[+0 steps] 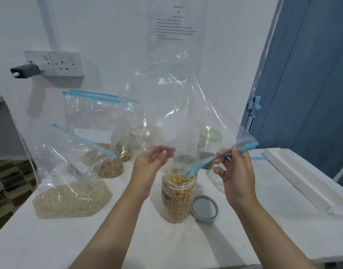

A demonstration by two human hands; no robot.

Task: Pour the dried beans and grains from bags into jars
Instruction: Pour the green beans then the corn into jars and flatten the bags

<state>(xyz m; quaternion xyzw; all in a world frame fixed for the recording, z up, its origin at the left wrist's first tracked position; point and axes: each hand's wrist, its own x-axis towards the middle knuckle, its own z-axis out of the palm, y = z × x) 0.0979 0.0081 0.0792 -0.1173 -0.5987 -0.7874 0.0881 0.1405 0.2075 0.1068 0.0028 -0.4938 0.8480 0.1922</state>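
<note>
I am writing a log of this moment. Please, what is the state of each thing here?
Held zip bag: upturned, emptied, mouth in the jar.
Corn jar: open, almost full.
Grey lid: off, beside the jar.
Green-lidded jar: closed.
Rice bag: upright, partly full.
Left hand: holds the bag.
Right hand: pinches the blue zip strip.

Clear, shiny, crinkly plastic bag (pixel 172 94) with blue plastic zip strip (pixel 194 167). Clear smooth plastic jar (pixel 177 199). At 4 o'clock of it, dull grey plastic lid (pixel 204 208). Matt white table (pixel 89 239).
</note>
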